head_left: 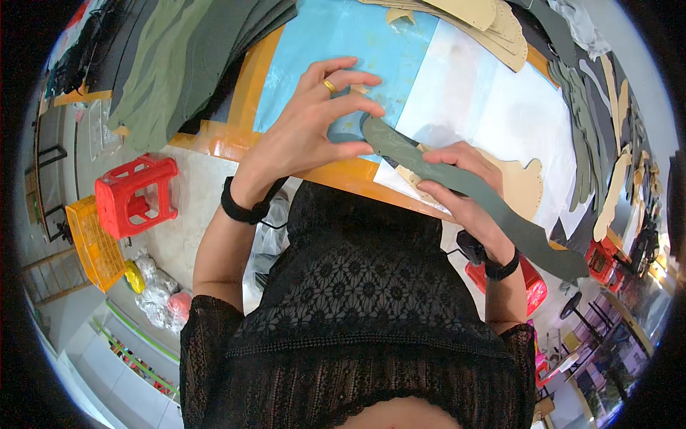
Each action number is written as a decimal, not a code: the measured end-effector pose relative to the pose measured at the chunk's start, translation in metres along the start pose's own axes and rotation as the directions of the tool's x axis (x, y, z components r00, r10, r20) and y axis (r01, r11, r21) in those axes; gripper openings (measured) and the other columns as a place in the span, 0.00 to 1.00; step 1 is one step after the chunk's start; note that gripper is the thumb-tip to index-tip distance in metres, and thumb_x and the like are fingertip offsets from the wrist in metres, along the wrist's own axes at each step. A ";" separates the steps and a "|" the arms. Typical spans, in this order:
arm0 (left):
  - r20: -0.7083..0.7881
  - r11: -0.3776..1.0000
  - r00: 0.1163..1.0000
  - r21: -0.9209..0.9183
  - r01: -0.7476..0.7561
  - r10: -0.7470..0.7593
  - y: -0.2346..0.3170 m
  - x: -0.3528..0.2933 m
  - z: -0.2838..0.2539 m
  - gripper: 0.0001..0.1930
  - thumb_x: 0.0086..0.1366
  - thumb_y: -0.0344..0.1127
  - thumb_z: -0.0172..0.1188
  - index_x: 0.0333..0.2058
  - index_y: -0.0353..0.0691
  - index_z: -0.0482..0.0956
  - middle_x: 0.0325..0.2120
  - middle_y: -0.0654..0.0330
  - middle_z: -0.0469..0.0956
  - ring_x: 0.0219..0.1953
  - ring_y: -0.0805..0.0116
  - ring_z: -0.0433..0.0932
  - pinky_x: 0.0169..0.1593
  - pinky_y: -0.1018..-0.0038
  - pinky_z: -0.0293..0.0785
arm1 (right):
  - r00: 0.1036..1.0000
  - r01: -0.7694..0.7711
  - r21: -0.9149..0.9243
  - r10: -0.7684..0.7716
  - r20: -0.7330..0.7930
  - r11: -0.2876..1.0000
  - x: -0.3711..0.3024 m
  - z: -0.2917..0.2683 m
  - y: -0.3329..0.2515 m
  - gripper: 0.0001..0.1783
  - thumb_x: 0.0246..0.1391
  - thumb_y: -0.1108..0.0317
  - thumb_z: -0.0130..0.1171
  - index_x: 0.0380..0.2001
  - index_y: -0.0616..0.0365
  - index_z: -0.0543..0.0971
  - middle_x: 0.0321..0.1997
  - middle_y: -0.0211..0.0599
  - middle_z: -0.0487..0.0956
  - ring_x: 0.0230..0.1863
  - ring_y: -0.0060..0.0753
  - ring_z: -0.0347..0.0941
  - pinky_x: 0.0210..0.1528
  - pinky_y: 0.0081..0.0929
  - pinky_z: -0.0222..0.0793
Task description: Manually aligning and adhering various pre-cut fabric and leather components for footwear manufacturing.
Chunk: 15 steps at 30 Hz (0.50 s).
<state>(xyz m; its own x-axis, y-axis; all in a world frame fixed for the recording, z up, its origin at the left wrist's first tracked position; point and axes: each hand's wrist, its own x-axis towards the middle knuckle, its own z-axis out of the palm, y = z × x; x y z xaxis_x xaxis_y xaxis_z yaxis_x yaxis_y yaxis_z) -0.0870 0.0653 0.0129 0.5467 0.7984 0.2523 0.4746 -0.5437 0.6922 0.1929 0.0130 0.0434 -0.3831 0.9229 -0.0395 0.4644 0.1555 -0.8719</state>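
Observation:
A long, wavy dark green strip [493, 204], apparently leather or a similar sheet material, slants across the front of the table, its lower right end reaching past the edge. My right hand [468, 179] grips it, fingers on one side and thumb on the other. At the strip's upper left end is my left hand [307, 129], fingers spread, with index finger and thumb on either side of the tip. Whether they press on it is hard to make out. A small beige scrap [359, 89] shows by the left fingertips. Beneath the right hand lies a beige cut piece [520, 182].
Stacked green pieces [179, 64] lie at the left, stacked beige pieces [493, 28] at the back. More green strips [582, 136] hang together at the right. Brown tape [221, 139] edges the blue sheet [307, 50]. A red stool [137, 194] and yellow crate [96, 243] stand left.

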 end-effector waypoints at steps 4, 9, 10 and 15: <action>-0.001 1.000 1.000 0.009 0.001 -0.001 0.000 0.000 0.001 0.30 0.43 0.35 0.79 0.49 0.51 0.83 0.62 0.65 0.73 0.69 0.50 0.59 0.70 0.54 0.62 | 1.000 0.023 -0.018 -0.023 0.001 1.000 0.001 0.000 0.004 0.18 0.47 0.76 0.73 0.43 0.60 0.82 0.40 0.38 0.81 0.40 0.34 0.78 0.43 0.28 0.73; -0.006 1.000 1.000 -0.006 0.019 -0.019 -0.001 0.000 0.002 0.30 0.44 0.36 0.79 0.49 0.50 0.82 0.62 0.65 0.73 0.69 0.50 0.59 0.70 0.54 0.61 | 0.999 0.027 0.001 -0.027 -0.019 1.000 0.003 0.001 0.006 0.18 0.45 0.76 0.74 0.42 0.60 0.83 0.41 0.37 0.82 0.41 0.35 0.79 0.44 0.28 0.73; -0.004 1.000 1.000 -0.007 0.018 -0.018 -0.001 0.000 0.002 0.30 0.44 0.36 0.79 0.49 0.50 0.82 0.62 0.65 0.73 0.69 0.50 0.59 0.70 0.54 0.61 | 0.999 0.026 0.002 -0.026 -0.020 1.000 0.003 0.001 0.007 0.18 0.45 0.76 0.74 0.42 0.60 0.83 0.41 0.37 0.82 0.41 0.35 0.79 0.44 0.28 0.73; 0.005 0.999 1.000 0.032 0.011 -0.011 0.000 0.001 0.002 0.29 0.44 0.36 0.79 0.48 0.51 0.83 0.62 0.65 0.73 0.69 0.50 0.59 0.70 0.54 0.61 | 0.998 0.049 -0.005 -0.049 -0.043 0.999 0.005 0.001 0.008 0.17 0.44 0.76 0.74 0.41 0.61 0.83 0.40 0.37 0.83 0.41 0.34 0.79 0.43 0.28 0.74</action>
<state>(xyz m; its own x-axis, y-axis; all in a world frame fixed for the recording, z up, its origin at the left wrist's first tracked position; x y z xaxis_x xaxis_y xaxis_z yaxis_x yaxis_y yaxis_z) -0.0852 0.0655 0.0113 0.5450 0.8030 0.2411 0.5025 -0.5430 0.6728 0.1941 0.0186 0.0359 -0.3709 0.9284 0.0244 0.4490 0.2023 -0.8703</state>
